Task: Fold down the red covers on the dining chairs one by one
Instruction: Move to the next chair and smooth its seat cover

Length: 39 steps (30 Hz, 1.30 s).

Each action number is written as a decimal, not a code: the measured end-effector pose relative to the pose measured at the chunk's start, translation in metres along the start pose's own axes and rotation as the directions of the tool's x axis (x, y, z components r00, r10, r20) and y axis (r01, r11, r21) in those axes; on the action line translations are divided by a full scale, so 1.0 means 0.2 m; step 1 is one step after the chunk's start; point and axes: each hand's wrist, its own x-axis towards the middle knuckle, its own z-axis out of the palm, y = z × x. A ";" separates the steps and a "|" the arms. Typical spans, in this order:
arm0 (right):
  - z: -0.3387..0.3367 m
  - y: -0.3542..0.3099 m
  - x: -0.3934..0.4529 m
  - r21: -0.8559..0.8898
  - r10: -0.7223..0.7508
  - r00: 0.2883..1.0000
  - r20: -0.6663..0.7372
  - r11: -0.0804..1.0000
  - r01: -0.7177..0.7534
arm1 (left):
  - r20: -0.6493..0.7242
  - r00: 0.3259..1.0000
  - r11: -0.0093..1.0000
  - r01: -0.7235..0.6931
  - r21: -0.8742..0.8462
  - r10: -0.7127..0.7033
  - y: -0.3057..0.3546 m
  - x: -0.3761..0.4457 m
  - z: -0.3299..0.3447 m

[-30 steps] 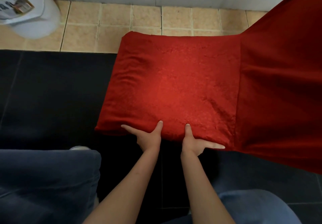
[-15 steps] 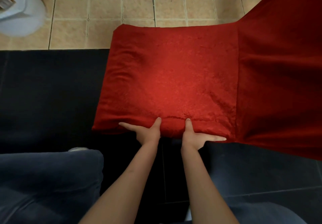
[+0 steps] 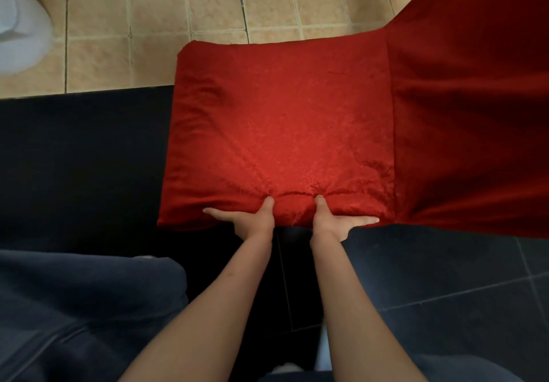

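Note:
A red cover (image 3: 282, 132) wraps the seat of a dining chair in the middle of the head view, and runs on up the chair's back (image 3: 469, 99) at the right. My left hand (image 3: 252, 221) and my right hand (image 3: 332, 221) both hold the near edge of the seat cover, close together. Each thumb presses on top of the cloth, and the fingers lie along and under the edge. The cloth puckers between and around the thumbs. The chair's frame and legs are hidden by the cover.
Dark floor tiles (image 3: 445, 277) lie under and near the chair, with beige tiles (image 3: 208, 19) beyond. A white rounded object (image 3: 20, 25) stands at the far left. My legs in dark blue trousers (image 3: 83, 307) fill the lower left.
Both thumbs have dug deeper into the seat edge and the cloth has bunched between them. The view has shifted slightly; the chair sits a little lower and to the right.

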 end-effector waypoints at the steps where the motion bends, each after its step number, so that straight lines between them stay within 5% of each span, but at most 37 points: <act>1: 0.00 0.00 -0.01 -0.007 0.007 1.000 -0.003 1.000 -0.007 | 0.001 1.000 1.000 0.010 0.005 -0.010 0.01 0.00 -0.01; 39: -0.21 -0.19 -0.88 -0.248 0.208 0.969 -0.131 0.940 -0.235 | -0.150 0.971 0.934 0.225 0.279 -0.189 0.49 -0.52 -0.68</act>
